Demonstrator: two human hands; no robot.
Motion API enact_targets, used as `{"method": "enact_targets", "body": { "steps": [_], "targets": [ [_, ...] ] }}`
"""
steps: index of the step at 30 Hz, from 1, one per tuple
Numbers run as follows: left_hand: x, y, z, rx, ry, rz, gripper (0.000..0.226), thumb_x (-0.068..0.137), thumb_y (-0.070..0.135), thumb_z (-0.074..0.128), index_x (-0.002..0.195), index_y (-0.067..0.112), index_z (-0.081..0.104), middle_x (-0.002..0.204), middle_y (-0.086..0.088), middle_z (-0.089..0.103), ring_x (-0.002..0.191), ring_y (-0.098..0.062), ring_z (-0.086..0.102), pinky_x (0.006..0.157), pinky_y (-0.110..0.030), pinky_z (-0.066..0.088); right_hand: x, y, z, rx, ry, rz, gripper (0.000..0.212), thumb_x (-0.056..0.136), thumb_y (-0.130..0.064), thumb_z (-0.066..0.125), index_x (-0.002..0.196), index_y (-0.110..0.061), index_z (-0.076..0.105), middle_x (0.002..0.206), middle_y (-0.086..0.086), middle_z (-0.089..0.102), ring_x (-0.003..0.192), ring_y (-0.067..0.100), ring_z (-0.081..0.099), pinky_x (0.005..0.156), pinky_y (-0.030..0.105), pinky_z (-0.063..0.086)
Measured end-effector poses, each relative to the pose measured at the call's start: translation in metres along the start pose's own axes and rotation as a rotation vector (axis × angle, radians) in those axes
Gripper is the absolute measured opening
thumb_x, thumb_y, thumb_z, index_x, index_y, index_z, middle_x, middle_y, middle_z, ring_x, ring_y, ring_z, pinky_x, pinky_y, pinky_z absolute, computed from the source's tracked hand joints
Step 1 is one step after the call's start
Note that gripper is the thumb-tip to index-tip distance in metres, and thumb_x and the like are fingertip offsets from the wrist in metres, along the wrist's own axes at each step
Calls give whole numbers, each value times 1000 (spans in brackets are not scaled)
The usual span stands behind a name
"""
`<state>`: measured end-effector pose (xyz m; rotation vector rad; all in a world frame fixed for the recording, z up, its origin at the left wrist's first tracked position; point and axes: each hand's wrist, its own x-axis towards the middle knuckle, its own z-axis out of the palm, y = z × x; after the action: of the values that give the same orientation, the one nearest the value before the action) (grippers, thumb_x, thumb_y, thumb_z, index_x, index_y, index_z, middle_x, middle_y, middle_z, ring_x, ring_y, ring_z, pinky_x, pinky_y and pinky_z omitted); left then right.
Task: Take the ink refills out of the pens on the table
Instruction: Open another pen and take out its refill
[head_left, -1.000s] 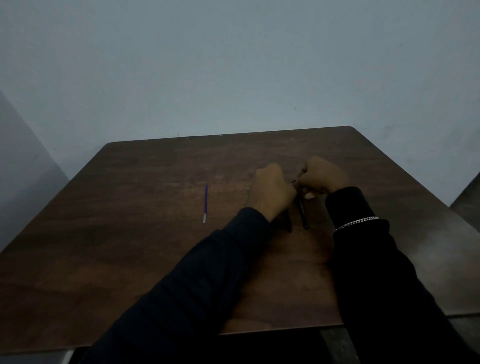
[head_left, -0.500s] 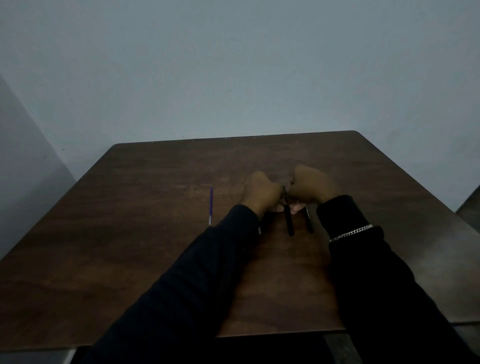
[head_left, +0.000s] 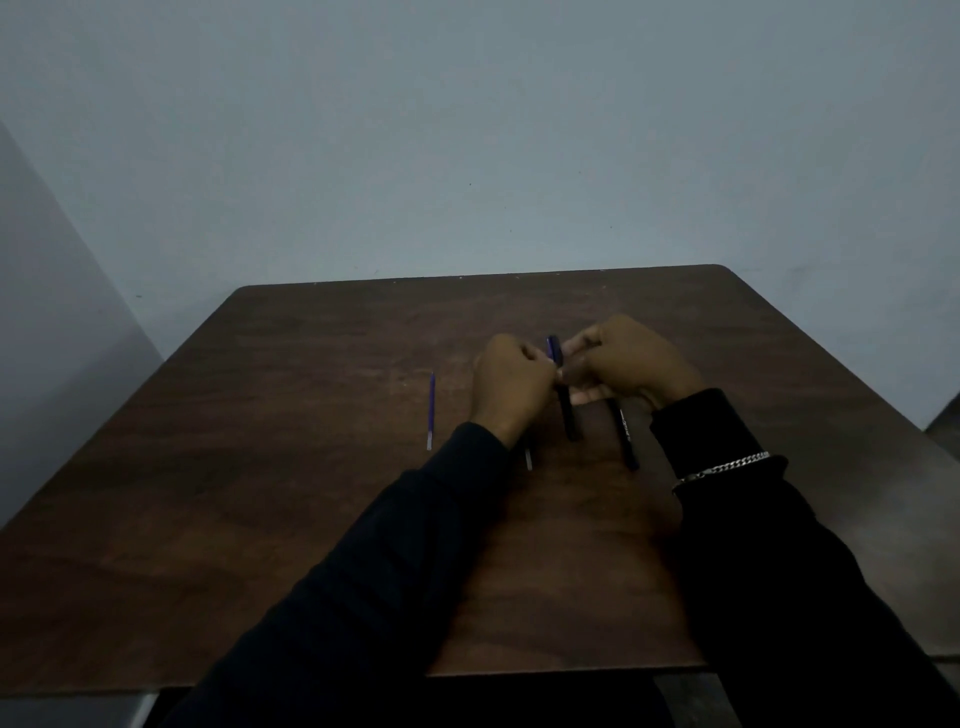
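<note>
Compared with a moment ago, both hands have lifted a dark pen (head_left: 566, 400) upright near the middle of the desk (head_left: 311, 519), and a purple refill tip now shows at its top, so extraction seems begun. The left hand (head_left: 511, 387) fingers pinch the top; the right hand (head_left: 623, 364) fingers grip the barrel. One thin purple refill (head_left: 430, 410) lies toward the left edge; another pen (head_left: 626, 439) lies beside the right wrist.

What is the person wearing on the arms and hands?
Both arms are covered by long dark sleeves, the left sleeve and the right sleeve, reaching to the wrists. A silver chain bracelet lies over the right cuff. The left hand and the right hand are bare: no gloves, and no rings that can be made out in this dim light.
</note>
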<state>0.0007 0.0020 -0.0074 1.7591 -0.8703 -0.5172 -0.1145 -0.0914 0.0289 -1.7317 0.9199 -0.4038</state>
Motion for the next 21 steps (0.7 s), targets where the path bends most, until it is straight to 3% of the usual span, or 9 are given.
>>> {"method": "enact_targets", "body": {
  "steps": [3,6,9,14,17,21],
  "targets": [
    [-3,2,-19,-99,4,93,16,100,11,66,91,1,75,87,-13,76,81,-22,76,73,-33,66,0,-1,5,115,-19,-117,39,81,9,79,116,-1,65,88,19,75,73,24,76,61,31,61],
    [-6,1,-41,-76,-28,181,26,101,17,68,86,-4,74,85,-26,73,72,-21,71,66,-26,62,-3,-5,19,141,-54,-225,42,80,7,81,117,-4,65,80,12,73,73,21,76,65,33,62],
    [-9,-6,-59,-64,-33,230,33,102,19,67,87,-10,71,87,-34,68,72,-23,65,62,-24,59,-7,-7,37,130,-88,-298,42,83,7,79,121,1,63,87,18,66,70,16,75,64,28,62],
    [-15,-17,-76,-86,-52,264,31,109,23,54,94,-1,66,92,-21,70,80,-29,72,67,-35,64,-13,-11,47,157,-102,-400,25,92,1,72,117,-1,67,90,23,73,72,20,76,65,27,63],
    [-17,-19,-78,-146,-107,269,29,111,21,48,100,-2,62,89,-19,72,73,-28,74,64,-39,65,-14,-11,47,153,-52,-440,18,94,-7,73,113,-6,70,92,22,75,72,18,74,64,27,62],
    [-19,-27,-71,-138,-130,308,29,112,22,46,97,1,60,70,-2,67,56,-19,64,50,-29,53,-11,-8,48,112,6,-473,16,96,-13,72,111,-6,72,85,10,76,66,12,71,60,25,60]
  ]
}}
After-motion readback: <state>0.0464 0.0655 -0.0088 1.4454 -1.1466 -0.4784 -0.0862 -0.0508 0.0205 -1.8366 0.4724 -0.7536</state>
